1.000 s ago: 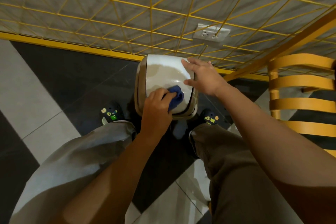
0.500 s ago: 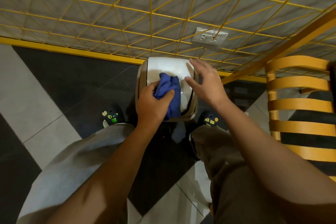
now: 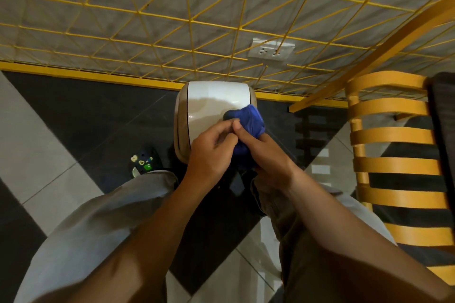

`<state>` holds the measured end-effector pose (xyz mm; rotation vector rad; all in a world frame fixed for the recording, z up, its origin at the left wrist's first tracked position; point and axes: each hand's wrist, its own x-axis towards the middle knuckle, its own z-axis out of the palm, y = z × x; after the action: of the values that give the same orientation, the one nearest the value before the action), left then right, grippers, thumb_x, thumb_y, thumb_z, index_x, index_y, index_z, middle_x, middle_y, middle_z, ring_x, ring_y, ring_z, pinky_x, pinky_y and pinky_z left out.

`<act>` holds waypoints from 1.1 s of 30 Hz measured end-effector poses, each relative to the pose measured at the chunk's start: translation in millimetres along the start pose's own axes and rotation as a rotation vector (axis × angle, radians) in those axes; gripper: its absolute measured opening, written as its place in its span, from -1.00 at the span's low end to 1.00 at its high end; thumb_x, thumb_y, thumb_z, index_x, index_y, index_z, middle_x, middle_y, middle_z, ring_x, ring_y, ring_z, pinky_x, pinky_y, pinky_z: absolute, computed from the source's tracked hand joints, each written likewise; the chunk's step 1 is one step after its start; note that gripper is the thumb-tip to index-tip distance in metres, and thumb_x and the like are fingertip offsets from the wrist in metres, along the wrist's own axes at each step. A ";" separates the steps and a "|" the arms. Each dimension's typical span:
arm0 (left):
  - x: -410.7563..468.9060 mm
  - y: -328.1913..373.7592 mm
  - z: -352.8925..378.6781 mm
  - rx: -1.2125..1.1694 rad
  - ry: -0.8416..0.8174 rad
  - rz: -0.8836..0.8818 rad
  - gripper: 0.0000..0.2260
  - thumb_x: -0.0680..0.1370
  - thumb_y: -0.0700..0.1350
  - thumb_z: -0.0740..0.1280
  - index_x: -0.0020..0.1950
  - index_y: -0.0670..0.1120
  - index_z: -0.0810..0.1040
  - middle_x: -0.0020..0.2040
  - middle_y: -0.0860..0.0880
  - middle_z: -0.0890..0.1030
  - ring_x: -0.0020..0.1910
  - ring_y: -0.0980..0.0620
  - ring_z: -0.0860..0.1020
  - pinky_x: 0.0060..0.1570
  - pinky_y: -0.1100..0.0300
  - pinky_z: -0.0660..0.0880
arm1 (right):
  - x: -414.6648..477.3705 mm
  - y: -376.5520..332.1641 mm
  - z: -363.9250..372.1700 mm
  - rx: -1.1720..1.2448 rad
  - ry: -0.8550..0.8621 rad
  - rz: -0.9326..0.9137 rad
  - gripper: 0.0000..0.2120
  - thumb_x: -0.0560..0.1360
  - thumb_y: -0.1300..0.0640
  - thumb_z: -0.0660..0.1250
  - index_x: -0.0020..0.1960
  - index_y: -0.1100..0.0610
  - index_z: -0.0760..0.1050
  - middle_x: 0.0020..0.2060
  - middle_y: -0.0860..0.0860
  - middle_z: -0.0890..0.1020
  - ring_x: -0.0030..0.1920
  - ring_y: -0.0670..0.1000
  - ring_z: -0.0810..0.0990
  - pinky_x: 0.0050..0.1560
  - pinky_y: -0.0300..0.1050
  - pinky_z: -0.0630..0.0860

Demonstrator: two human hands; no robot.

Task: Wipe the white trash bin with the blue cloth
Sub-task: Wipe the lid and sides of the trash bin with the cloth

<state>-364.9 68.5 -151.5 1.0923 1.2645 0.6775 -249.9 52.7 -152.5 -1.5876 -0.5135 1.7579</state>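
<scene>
The white trash bin (image 3: 213, 99) stands on the floor against the wall, between my feet, with its glossy lid facing up. The blue cloth (image 3: 250, 119) is bunched over the lid's near right part. My right hand (image 3: 267, 155) grips the cloth from the right, thumb across it. My left hand (image 3: 211, 152) sits right beside it with curled fingers that pinch the cloth's near edge. Both hands cover the bin's front rim.
A yellow wire grid (image 3: 187, 32) covers the grey wall behind the bin, with a wall socket (image 3: 270, 52) behind it. A yellow slatted chair (image 3: 394, 135) stands close on the right. My left shoe (image 3: 144, 161) is left of the bin on black and white tiles.
My right hand left the lid's right edge and came onto the cloth. The cloth moved from the lid's middle to its near right, now between both hands.
</scene>
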 end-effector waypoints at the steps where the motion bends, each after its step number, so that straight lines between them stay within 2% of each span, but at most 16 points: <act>1: 2.0 0.2 -1.5 0.005 -0.024 0.025 -0.73 0.55 -0.25 0.22 0.22 -0.07 0.53 0.03 0.02 0.63 0.10 0.06 0.58 0.19 0.06 0.49 | 1.7 0.2 -1.7 0.031 0.018 -0.006 -0.69 0.53 0.01 0.28 0.16 0.18 0.54 0.06 0.22 0.64 0.03 0.16 0.64 0.11 0.04 0.55; 4: 14.9 0.4 -9.2 0.156 -0.001 0.141 -0.71 0.54 -0.29 0.24 0.25 -0.13 0.49 0.09 -0.06 0.62 0.10 0.02 0.58 0.15 0.18 0.49 | 7.4 -6.3 -10.7 -0.051 0.152 -0.130 -0.78 0.52 0.19 0.30 0.17 0.15 0.49 0.03 0.16 0.63 0.01 0.10 0.61 0.00 -0.08 0.57; 6: 29.1 1.0 -16.7 0.444 0.068 0.282 -0.70 0.51 -0.27 0.28 0.24 -0.13 0.50 0.14 -0.09 0.59 0.10 -0.03 0.56 0.10 0.22 0.46 | 13.2 -13.1 -23.7 -0.244 0.284 -0.229 -0.71 0.50 0.19 0.32 0.22 0.11 0.44 0.09 0.13 0.59 0.09 0.10 0.58 0.08 -0.01 0.54; 7: 37.9 1.5 -20.6 0.616 0.071 0.347 -0.67 0.50 -0.23 0.30 0.27 -0.13 0.48 0.21 -0.11 0.55 0.16 -0.07 0.51 0.16 0.16 0.40 | 16.8 -18.4 -30.2 -0.360 0.364 -0.266 -0.68 0.49 0.17 0.33 0.23 0.11 0.43 0.12 0.13 0.57 0.12 0.10 0.56 0.15 0.02 0.52; 8: 47.4 1.7 -24.0 0.796 0.035 0.382 -0.60 0.50 -0.15 0.33 0.33 -0.12 0.43 0.30 -0.13 0.47 0.26 -0.11 0.43 0.25 0.08 0.32 | 21.0 -24.3 -36.6 -0.484 0.444 -0.294 -0.68 0.49 0.15 0.33 0.23 0.12 0.44 0.13 0.13 0.55 0.13 0.08 0.53 0.19 0.02 0.49; 10: 66.0 1.2 -29.1 1.128 -0.105 0.347 -0.39 0.47 0.01 0.37 0.46 -0.06 0.22 0.49 -0.11 0.20 0.45 -0.14 0.16 0.39 -0.04 0.11 | 29.9 -36.8 -45.6 -0.664 0.540 -0.344 -0.68 0.50 0.14 0.32 0.23 0.16 0.45 0.14 0.12 0.49 0.12 0.02 0.47 0.21 -0.13 0.40; 11: 74.4 0.8 -30.3 1.245 -0.166 0.317 -0.29 0.45 0.07 0.38 0.49 -0.04 0.11 0.52 -0.09 0.09 0.49 -0.14 0.05 0.42 -0.06 0.03 | 34.6 -43.0 -47.4 -0.717 0.544 -0.369 -0.68 0.51 0.15 0.31 0.25 0.17 0.45 0.14 0.11 0.47 0.11 -0.01 0.44 0.16 -0.22 0.34; 13: 86.9 -0.9 -31.1 1.360 -0.229 0.307 -0.17 0.40 0.12 0.41 0.51 -0.03 0.00 0.54 -0.09 -0.02 0.50 -0.16 -0.06 0.44 -0.09 -0.06 | 45.2 -52.6 -46.9 -0.835 0.508 -0.412 -0.65 0.52 0.18 0.29 0.30 0.16 0.41 0.15 0.11 0.46 0.13 0.00 0.43 0.08 -0.32 0.27; 16: 93.6 -2.9 -33.4 1.370 -0.256 0.311 -0.13 0.39 0.11 0.43 0.51 -0.02 -0.04 0.54 -0.08 -0.04 0.51 -0.15 -0.06 0.44 -0.06 -0.08 | 62.5 -56.1 -44.0 -1.005 0.424 -0.443 -0.56 0.52 0.24 0.26 0.39 0.11 0.34 0.24 0.11 0.47 0.25 0.06 0.43 0.23 -0.19 0.32; 18: 93.3 -4.8 -35.5 1.354 -0.252 0.312 -0.13 0.39 0.12 0.42 0.52 -0.02 -0.04 0.54 -0.06 -0.03 0.51 -0.13 -0.05 0.44 -0.02 -0.06 | 69.6 -52.3 -43.6 -1.097 0.382 -0.459 -0.56 0.50 0.30 0.23 0.37 0.12 0.38 0.25 0.12 0.50 0.26 0.09 0.44 0.25 -0.15 0.32; 20: 92.0 -4.7 -36.8 1.347 -0.240 0.317 -0.13 0.39 0.13 0.42 0.52 -0.01 -0.04 0.55 -0.04 -0.02 0.51 -0.11 -0.04 0.44 -0.01 -0.03 | 72.6 -44.7 -44.3 -1.125 0.353 -0.488 -0.53 0.46 0.36 0.21 0.35 0.14 0.41 0.25 0.13 0.51 0.25 0.11 0.45 0.24 -0.12 0.34; 23: 90.5 -2.8 -35.0 1.338 -0.239 0.308 -0.13 0.39 0.11 0.43 0.52 0.00 -0.04 0.55 -0.02 -0.02 0.51 -0.09 -0.04 0.43 -0.01 0.01 | 70.3 -26.0 -44.9 -1.105 0.378 -0.525 -0.51 0.42 0.38 0.22 0.33 0.14 0.44 0.25 0.15 0.51 0.25 0.19 0.45 0.23 0.13 0.42; 25: 89.8 -1.8 -32.0 1.339 -0.235 0.319 -0.13 0.39 0.09 0.44 0.52 0.00 -0.03 0.55 -0.03 -0.01 0.51 -0.10 -0.03 0.43 -0.01 0.02 | 63.6 -13.3 -42.1 -1.092 0.423 -0.513 -0.49 0.40 0.38 0.23 0.34 0.14 0.43 0.29 0.15 0.48 0.28 0.21 0.42 0.22 0.21 0.40; 29: 91.1 -3.8 -31.5 1.327 -0.229 0.319 -0.11 0.37 0.08 0.46 0.52 -0.01 -0.02 0.54 -0.03 0.01 0.51 -0.11 -0.02 0.42 -0.02 0.04 | 44.0 6.2 -31.3 -1.025 0.482 -0.400 -0.46 0.45 0.37 0.23 0.40 0.10 0.35 0.38 0.09 0.36 0.36 0.15 0.29 0.37 0.13 0.28; 33: 93.1 -4.6 -32.8 1.312 -0.241 0.309 -0.10 0.36 0.08 0.47 0.52 -0.01 -0.01 0.54 -0.04 0.02 0.51 -0.12 -0.02 0.41 -0.06 0.07 | 37.0 17.6 -26.0 -0.931 0.507 -0.397 -0.49 0.47 0.36 0.23 0.39 0.10 0.36 0.36 0.09 0.38 0.34 0.14 0.33 0.36 0.13 0.31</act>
<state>-376.5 158.2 -191.4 2.3754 1.2992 -0.1922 -228.7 63.3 -194.8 -2.2303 -1.3904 0.7613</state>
